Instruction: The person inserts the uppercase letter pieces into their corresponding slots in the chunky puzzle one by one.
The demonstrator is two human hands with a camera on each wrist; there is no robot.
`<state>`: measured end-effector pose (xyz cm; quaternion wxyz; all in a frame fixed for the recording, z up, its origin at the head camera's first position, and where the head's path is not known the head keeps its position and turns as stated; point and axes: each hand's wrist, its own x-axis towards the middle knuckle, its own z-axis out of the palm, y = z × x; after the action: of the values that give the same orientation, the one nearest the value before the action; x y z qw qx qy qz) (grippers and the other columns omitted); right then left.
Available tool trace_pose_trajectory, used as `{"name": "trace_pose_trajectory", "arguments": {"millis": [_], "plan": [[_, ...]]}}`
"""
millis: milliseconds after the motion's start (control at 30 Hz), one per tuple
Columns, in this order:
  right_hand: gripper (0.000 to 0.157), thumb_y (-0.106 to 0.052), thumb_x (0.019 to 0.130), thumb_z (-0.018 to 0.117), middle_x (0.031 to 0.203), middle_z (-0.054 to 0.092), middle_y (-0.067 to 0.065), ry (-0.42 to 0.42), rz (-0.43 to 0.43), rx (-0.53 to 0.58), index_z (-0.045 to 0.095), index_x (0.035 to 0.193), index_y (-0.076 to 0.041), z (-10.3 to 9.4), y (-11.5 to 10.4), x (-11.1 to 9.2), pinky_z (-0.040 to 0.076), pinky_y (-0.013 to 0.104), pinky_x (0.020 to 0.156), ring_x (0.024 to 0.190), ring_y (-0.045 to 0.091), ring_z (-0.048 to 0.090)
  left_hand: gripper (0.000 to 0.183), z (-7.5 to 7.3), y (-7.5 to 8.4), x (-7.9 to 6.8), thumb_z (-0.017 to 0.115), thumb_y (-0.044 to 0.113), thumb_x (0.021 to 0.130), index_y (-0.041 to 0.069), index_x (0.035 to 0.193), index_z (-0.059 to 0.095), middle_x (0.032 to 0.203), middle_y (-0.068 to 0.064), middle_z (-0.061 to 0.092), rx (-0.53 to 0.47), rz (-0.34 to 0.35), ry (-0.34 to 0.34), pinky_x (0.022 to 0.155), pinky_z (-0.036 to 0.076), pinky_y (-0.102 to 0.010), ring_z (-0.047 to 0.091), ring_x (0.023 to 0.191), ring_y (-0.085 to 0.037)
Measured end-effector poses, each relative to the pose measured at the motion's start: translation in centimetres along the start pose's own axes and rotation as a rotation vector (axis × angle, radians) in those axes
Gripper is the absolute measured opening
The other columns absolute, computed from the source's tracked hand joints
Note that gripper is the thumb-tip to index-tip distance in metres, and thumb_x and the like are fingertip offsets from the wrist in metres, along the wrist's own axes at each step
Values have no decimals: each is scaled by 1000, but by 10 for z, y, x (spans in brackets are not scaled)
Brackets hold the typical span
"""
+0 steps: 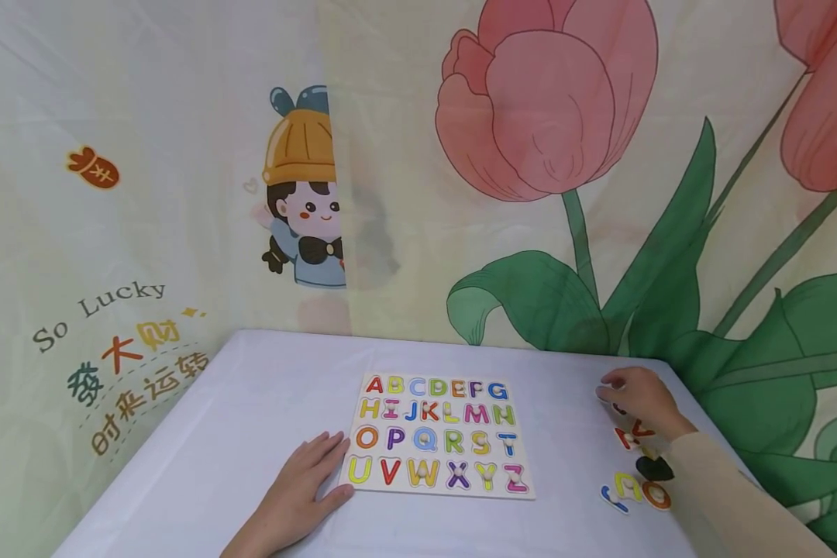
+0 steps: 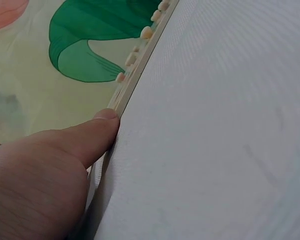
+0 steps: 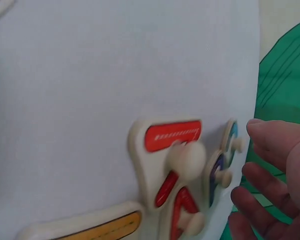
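Several wooden letter pieces are lying partly hidden at the right: in the head view the right hand (image 1: 642, 399) and its cream sleeve (image 1: 732, 484) are covering portions of them, and a small black object (image 1: 654, 468) beside the sleeve is showing too darkly to identify. The right-wrist view is cutting off an orange-faced wooden piece (image 3: 102, 227) along its bottom edge; there the right thumb and fingers are standing apart, visibly gripping nothing, just beside a blue-faced knobbed piece (image 3: 233, 131) and a purple-faced knobbed piece (image 3: 217, 165), with two red-faced pieces (image 3: 162, 136) lying nearby. Below the black object, a blue J-shaped piece (image 1: 615, 502), a yellow letter piece (image 1: 628, 485) and an orange O-shaped piece (image 1: 658, 496) are clustering on the white-covered table (image 1: 572, 465). The left hand (image 1: 296, 484) is resting, fingers extended and holding nothing between them, against the left edge of a pale rectangular alphabet board (image 1: 439, 456); the left-wrist view is showing only its thumb clearly, touching the board's edge. Within the board's coloured letter places, Q, W and X are carrying round knobs, while O, U and V are showing none that can be made out.
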<state>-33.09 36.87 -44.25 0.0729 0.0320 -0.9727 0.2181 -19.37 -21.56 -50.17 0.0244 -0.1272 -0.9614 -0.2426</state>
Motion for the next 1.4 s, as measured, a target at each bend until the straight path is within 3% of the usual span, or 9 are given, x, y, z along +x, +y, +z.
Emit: {"name": "trace_pose_trajectory", "arguments": {"millis": [133, 367, 667, 800, 1033, 1400], "plan": [[27, -20, 94, 81, 100, 72, 18, -18, 28, 3, 77, 108, 4, 4, 16, 1, 58, 33, 63, 85, 30, 62, 77, 1, 0, 0, 74, 54, 96, 18, 159, 52, 167, 1, 45, 3, 7, 9, 131, 23, -56, 31, 159, -29], [28, -23, 94, 80, 97, 74, 14, 5, -10, 0, 78, 107, 2, 7, 29, 2, 51, 27, 61, 84, 27, 63, 75, 2, 0, 0, 74, 52, 96, 18, 159, 52, 166, 1, 45, 4, 8, 18, 131, 22, -56, 32, 159, -29], [29, -25, 97, 80, 102, 74, 17, -2, 13, 2, 78, 109, 2, 11, 26, 7, 56, 28, 64, 89, 28, 63, 74, 1, 1, -1, 75, 52, 96, 18, 159, 52, 167, 1, 45, -8, -6, 15, 131, 23, -57, 32, 159, -30], [27, -21, 96, 80, 103, 74, 18, 24, -19, 4, 79, 109, 2, 12, 14, 7, 55, 29, 63, 89, 30, 64, 75, 2, 1, -1, 73, 54, 97, 19, 160, 52, 167, 2, 45, -2, -8, 10, 131, 23, -57, 31, 159, -29], [24, -22, 95, 82, 99, 76, 10, 41, -92, 24, 82, 107, -2, 27, -33, 16, 56, 33, 69, 88, 26, 66, 75, 2, 0, 0, 74, 53, 96, 20, 159, 52, 167, 2, 45, 0, -6, 12, 131, 23, -57, 31, 159, -29], [17, -26, 95, 83, 96, 72, -2, -74, -172, 113, 85, 107, -14, 74, -161, 34, 52, 28, 66, 83, 15, 59, 76, 2, 0, 0, 73, 56, 96, 21, 160, 51, 167, 3, 44, -16, -21, -10, 131, 22, -57, 30, 160, -28]]}}
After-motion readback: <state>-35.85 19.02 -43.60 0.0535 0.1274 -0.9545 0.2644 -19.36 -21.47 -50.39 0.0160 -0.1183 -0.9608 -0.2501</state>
